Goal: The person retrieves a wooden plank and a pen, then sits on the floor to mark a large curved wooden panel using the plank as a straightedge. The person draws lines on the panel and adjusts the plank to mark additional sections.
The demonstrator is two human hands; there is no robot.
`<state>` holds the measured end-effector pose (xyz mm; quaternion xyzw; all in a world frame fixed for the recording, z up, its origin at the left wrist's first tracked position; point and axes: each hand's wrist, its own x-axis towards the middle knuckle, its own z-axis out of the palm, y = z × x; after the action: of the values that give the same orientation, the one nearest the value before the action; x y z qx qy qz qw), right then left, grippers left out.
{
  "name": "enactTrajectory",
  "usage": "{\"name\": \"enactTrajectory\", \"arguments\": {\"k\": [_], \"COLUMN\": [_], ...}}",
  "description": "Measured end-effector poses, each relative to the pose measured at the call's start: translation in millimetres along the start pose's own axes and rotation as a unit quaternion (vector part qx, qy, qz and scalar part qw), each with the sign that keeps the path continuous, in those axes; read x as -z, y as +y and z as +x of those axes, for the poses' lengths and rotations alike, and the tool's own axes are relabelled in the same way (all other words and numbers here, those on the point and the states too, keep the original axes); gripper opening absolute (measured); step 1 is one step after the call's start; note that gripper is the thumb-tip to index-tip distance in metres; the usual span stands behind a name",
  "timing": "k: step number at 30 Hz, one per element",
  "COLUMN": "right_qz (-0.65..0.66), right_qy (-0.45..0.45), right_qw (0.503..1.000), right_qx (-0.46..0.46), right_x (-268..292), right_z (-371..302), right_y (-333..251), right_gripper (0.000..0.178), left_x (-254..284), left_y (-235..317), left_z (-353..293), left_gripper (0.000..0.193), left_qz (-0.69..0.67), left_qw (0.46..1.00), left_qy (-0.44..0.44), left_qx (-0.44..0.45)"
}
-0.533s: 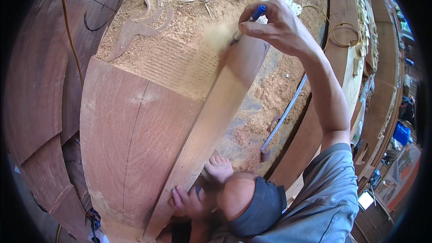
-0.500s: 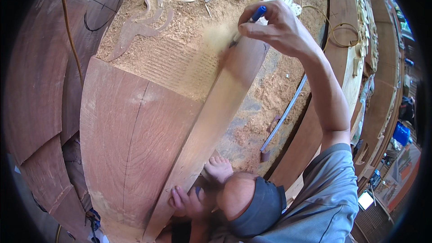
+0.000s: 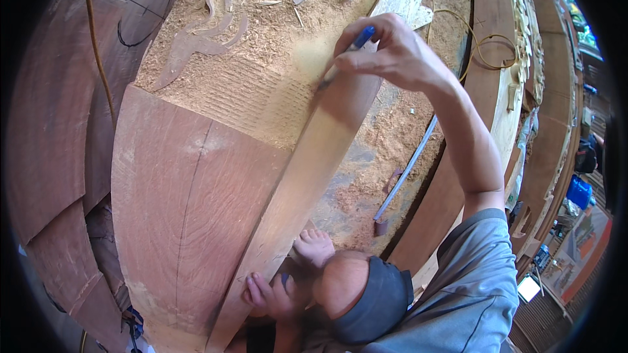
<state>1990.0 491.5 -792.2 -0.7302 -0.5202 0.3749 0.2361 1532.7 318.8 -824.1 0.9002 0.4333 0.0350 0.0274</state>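
My right hand (image 3: pixel 399 59) is closed around a marker (image 3: pixel 362 38) with a blue end. The marker's tip meets the left edge of a long narrow wooden board (image 3: pixel 304 170), near its far end. At the near end, my left hand (image 3: pixel 271 294) has its fingers curled over the board's right edge. A small dark blue piece shows by those fingers; what it is I cannot make out. Under the board's left side lies a wide reddish wooden panel (image 3: pixel 196 202) with a dark line down its middle.
Sawdust (image 3: pixel 255 98) covers the surface beyond the panel, with several curved thin wood cutouts (image 3: pixel 190 49) on it. My bare foot (image 3: pixel 314 246) rests right of the board. Farther right are a thin grey strip (image 3: pixel 409 167), a yellowish cable (image 3: pixel 494 52) and long planks (image 3: pixel 425 206).
My right hand has drawn the marker nearer and to the left along the board's edge. My left hand keeps its place on the board. The whole view has shifted slightly.
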Motion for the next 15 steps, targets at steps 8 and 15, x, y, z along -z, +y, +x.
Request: {"name": "enactTrajectory", "arguments": {"k": [8, 15], "right_qz": [-0.011, 0.019], "right_qy": [0.045, 0.016], "right_qw": [0.999, 0.999], "right_qx": [0.022, -0.024], "right_x": [15, 9], "right_z": [11, 8], "right_y": [18, 9], "right_gripper": [0.022, 0.022], "left_x": [-2, -2], "left_y": [-1, 0], "left_z": [0, -3], "left_gripper": [0.033, 0.033], "left_qz": [0.004, 0.012], "left_qw": [1.000, 1.000], "left_qy": [0.016, 0.009], "left_qx": [-0.011, -0.004]}}
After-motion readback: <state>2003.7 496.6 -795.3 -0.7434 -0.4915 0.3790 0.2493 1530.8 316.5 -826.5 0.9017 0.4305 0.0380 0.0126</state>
